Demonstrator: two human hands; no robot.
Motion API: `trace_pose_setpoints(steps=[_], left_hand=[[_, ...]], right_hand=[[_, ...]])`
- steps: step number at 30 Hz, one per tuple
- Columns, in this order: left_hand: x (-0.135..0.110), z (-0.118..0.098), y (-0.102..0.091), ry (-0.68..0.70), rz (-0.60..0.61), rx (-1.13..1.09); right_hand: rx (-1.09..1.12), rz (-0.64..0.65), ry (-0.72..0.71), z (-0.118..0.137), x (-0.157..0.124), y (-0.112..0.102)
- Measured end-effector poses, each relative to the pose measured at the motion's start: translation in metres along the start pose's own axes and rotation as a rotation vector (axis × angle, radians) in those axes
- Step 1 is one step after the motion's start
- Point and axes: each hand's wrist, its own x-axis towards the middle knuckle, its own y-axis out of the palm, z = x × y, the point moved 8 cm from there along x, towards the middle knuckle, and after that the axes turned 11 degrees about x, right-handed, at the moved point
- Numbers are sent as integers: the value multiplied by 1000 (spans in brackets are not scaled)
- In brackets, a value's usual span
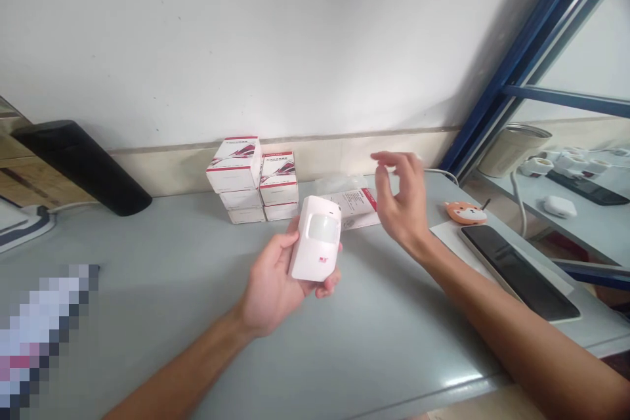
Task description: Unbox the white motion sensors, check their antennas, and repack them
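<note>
My left hand (pixel 272 282) is closed round a small white plastic sensor unit (pixel 317 246) with a frosted window on its front and a red mark low down, held upright above the grey table (pixel 147 289). My right hand (pixel 401 200) hovers to its right, empty, with its fingers loosely spread and raised off the table. Just behind the sensor lies a flat white-and-red box (pixel 355 205) with a clear plastic bag (pixel 342 182) behind it.
Several white-and-red boxes (pixel 253 178) are stacked against the wall. A black cylinder (pixel 81 164) lies at the back left. A dark tablet (pixel 519 270) and an orange animal-shaped item (pixel 465 212) sit at the right, beside a blue metal frame (pixel 516 59).
</note>
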Motion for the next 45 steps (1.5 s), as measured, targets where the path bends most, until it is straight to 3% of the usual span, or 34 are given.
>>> trace_pose_setpoints(steps=[2, 7, 11, 18, 26, 35, 45], left_hand=[[-2, -2, 5, 24, 53, 17], [-4, -1, 10, 41, 139, 49], [-4, -1, 11, 82, 167, 122], [-5, -2, 6, 143, 93, 277], [-6, 1, -7, 106, 27, 388], [-6, -3, -5, 109, 76, 380], [-6, -6, 1, 130, 95, 339]], right_hand=[[181, 156, 107, 10, -8, 18], [683, 478, 689, 2, -40, 59], [928, 627, 860, 5, -50, 72], [994, 664, 917, 0, -51, 73], [831, 578, 810, -12, -49, 69], [864, 506, 798, -12, -52, 71], [980, 537, 872, -4, -57, 74]])
